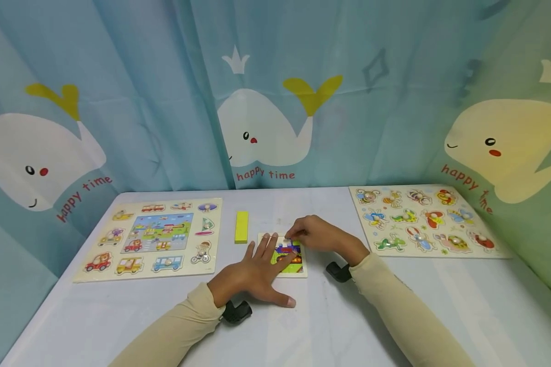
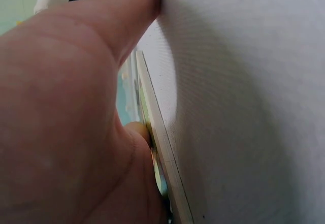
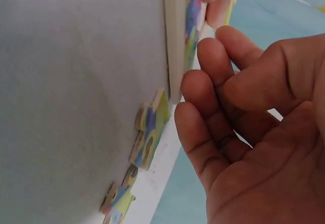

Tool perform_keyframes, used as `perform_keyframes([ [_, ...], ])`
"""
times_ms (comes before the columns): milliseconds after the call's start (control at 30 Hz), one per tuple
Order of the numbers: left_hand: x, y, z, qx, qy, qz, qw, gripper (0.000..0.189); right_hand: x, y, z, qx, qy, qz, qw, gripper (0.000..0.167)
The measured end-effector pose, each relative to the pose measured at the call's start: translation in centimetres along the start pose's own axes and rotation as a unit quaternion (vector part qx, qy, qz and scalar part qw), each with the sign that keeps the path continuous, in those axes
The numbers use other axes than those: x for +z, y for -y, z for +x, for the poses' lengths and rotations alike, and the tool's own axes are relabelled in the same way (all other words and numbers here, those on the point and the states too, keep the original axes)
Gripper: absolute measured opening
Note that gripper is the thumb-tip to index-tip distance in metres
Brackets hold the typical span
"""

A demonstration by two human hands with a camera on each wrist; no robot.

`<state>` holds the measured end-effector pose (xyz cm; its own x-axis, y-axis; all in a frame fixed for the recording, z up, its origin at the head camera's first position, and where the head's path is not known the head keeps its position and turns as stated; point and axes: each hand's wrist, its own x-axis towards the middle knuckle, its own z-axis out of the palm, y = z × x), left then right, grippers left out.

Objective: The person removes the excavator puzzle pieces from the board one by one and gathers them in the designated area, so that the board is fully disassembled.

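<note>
In the head view a small wooden jigsaw puzzle [image 1: 295, 268] with a bright vehicle picture lies flat on the table. Over its left side spreads my left hand [image 1: 259, 278], fingers straight, some of them resting on the picture. The left thumb [image 2: 127, 16] stretches out over the white table. My right hand [image 1: 314, 234] is at the puzzle's far edge, fingers bent and fingertips right at the picture. In the right wrist view its thumb lies against the bent fingers; I cannot tell whether they pinch a piece. Loose jigsaw pieces [image 3: 151, 132] lie past the puzzle's edge.
A yellow block [image 1: 241, 227] lies beyond the left hand. A vehicle knob puzzle board [image 1: 149, 263] is on the left, and an insect puzzle board [image 1: 415, 221] on the right. Behind the table [image 1: 303, 336] hangs a blue whale-print curtain [image 1: 165, 102].
</note>
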<state>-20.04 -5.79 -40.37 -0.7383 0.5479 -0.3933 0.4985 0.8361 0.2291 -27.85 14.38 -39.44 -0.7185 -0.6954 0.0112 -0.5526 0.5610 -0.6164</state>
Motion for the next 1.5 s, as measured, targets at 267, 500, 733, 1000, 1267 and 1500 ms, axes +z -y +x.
perform_keyframes([
  [267, 0.1, -0.2, 0.0, -0.002, -0.002, 0.005, 1.0000, 0.104, 0.4, 0.0, 0.3, 0.009, 0.005, -0.025, 0.9996, 0.021],
  [500, 0.0, -0.3, -0.1, -0.005, -0.008, 0.002, 1.0000, 0.103, 0.5, 0.4, 0.7, 0.024, 0.026, -0.050, 0.9981, 0.024],
  [733, 0.1, 0.0, -0.1, -0.007, -0.007, 0.003, 0.9999, 0.103, 0.7, 1.2, 1.0, 0.021, 0.018, -0.081, 0.9963, 0.020],
  [1000, 0.1, -0.1, -0.1, 0.001, -0.010, -0.005, 0.9999, 0.103, 0.9, 1.3, 1.2, 0.017, 0.020, -0.113, 0.9933, 0.016],
  [1267, 0.0, -0.1, -0.1, 0.003, -0.013, -0.015, 0.9998, 0.104, 0.6, 1.1, 1.2, 0.008, 0.014, -0.110, 0.9938, 0.015],
  [1500, 1.0, 0.6, 0.7, 0.005, -0.014, -0.017, 0.9997, 0.106, 0.3, 0.9, 0.8, -0.013, 0.001, -0.054, 0.9984, 0.019],
])
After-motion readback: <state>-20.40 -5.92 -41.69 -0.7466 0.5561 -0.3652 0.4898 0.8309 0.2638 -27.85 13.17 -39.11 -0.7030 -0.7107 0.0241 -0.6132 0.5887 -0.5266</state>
